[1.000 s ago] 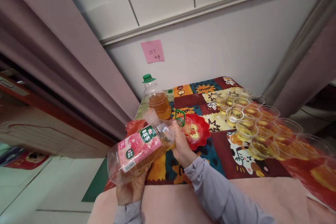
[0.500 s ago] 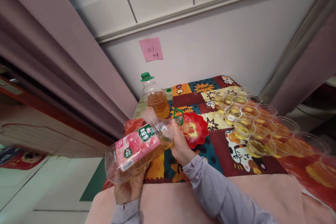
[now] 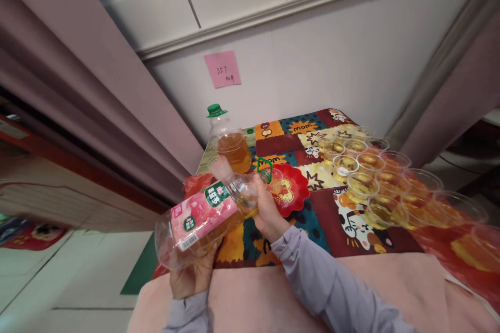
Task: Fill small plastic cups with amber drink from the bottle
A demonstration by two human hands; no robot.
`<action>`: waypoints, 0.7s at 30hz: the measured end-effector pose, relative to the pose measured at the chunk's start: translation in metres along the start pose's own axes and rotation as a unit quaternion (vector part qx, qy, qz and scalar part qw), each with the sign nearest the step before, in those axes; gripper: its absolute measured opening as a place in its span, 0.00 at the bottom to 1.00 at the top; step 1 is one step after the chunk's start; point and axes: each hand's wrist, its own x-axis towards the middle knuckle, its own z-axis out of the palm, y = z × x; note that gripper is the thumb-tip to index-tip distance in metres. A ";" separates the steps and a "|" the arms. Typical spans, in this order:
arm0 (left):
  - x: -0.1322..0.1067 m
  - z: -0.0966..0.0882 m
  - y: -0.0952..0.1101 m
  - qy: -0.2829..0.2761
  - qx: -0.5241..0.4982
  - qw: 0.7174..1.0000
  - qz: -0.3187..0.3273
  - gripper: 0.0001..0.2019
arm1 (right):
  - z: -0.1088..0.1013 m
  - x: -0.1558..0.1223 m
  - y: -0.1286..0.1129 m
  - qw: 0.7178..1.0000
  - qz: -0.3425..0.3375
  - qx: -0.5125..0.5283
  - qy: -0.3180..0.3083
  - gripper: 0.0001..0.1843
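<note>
Not much going on in that last second, honestly. The whole scene slid a bit toward 10 o'clock in the frame: the pink note (image 3: 222, 68), the green-capped bottle (image 3: 228, 140) and the cups (image 3: 361, 183) all sit higher and further left, so that's the head moving. The tipped bottle (image 3: 203, 216) drifted the same way, with its base end in the left hand (image 3: 191, 278) a touch more toward 9 o'clock. The amber liquid along its lower side looks thinner, gathered near the neck by the right hand (image 3: 267, 208), but it's hard to be sure.

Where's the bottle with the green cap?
The green-capped bottle stands at the table's far left corner, below the pink note, behind the tilted bottle.
</note>
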 end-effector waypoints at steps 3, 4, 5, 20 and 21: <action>0.000 0.001 0.000 0.002 0.007 1.000 0.005 0.32 | 0.000 0.000 -0.001 1.000 0.014 0.023 -0.006 0.29; 0.000 0.001 0.001 0.008 0.006 1.000 0.003 0.33 | 0.001 0.000 -0.001 0.999 0.013 0.029 -0.006 0.29; 0.000 0.002 0.001 0.015 0.003 1.000 -0.001 0.33 | 0.001 0.000 -0.001 0.999 0.012 0.032 -0.005 0.28; 0.001 -0.002 -0.001 0.014 -0.014 1.000 -0.009 0.34 | 0.004 -0.004 -0.007 0.999 0.033 0.031 -0.009 0.25; 0.001 -0.003 -0.001 0.012 -0.015 1.000 -0.007 0.34 | 0.003 -0.003 -0.007 0.999 0.032 0.030 -0.009 0.26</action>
